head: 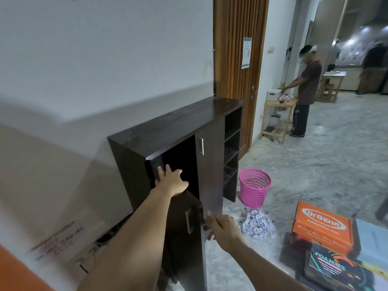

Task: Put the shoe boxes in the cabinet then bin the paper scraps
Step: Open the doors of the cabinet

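Nearest the camera, both my bare forearms stretch forward and down toward the dark cabinet (180,131). My right hand (223,228) sits low, knuckles up, its fingers (210,219) curled around the free edge of the open cabinet door (186,238), just beside the door's handle (189,220); that hand is clenched on the door. My left arm reaches further and higher, wrist straight, and my left hand (171,180) is spread flat with its fingers released, the tips touching the inner side panel at the mouth of the dark compartment. It grips nothing.

Low at the right, the shoe boxes lie on the floor (327,171), well apart from the cabinet: an orange box (321,224) resting on a dark box (294,246), a black box with bright lettering (333,267) in front of it, and a pale blue box (371,240) at the frame's edge. Between these and the cabinet, a heap of paper scraps (257,224) sits on the floor. Just beyond the heap stands a pink mesh bin (254,190), upright, near the cabinet's open shelves (232,152).

Past the cabinet, a wooden door (237,59) carries a posted notice. Further back, a person (306,87) stands at a small wooden tabletop (279,102) bearing a white box. Other figures at the far end are too blurred to read.
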`<state>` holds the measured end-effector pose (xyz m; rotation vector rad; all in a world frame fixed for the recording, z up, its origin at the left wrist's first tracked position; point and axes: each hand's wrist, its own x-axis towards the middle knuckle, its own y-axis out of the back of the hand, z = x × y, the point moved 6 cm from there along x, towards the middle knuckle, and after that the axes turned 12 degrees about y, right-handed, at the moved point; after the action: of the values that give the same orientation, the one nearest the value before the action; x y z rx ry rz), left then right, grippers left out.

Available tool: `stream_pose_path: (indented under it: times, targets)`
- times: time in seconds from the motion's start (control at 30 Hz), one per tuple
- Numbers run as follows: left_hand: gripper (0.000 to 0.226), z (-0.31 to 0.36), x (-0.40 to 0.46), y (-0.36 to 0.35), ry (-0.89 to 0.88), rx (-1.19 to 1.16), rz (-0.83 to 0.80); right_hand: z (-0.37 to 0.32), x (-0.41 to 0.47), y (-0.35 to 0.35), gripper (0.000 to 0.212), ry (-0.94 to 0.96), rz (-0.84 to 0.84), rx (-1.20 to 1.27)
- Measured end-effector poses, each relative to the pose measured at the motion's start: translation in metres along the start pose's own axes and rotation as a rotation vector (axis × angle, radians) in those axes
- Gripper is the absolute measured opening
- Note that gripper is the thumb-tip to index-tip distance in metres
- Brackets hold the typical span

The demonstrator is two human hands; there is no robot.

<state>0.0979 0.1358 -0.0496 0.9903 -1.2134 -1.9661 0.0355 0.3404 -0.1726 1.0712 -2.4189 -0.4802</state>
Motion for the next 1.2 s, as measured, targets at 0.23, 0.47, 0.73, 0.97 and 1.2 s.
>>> stream_pose_path:
  times: [0.23,0.47,0.73,0.97,1.2]
  targets:
    - [0.088,0.031,0.006,0.013,0.099,0.499,-0.045,0.013,0.046,0.001,0.077,-0.205,-0.229,0.197]
    - [0.075,0.079,0.067,0.03,-0.043,0.392,0.185,0.051,0.134,0.005,0.053,-0.239,-0.394,0.128]
    - [0.064,0.135,0.176,0.069,-0.073,0.255,0.483,0.103,0.306,0.051,0.032,-0.084,-0.258,-0.122]
    - [0.062,0.16,0.268,0.076,-0.006,0.234,0.403,0.088,0.431,0.061,0.044,-0.088,-0.167,-0.029]
    - [0.058,0.158,0.283,0.056,0.04,0.271,0.465,0.094,0.463,0.029,0.066,-0.04,-0.28,-0.05]
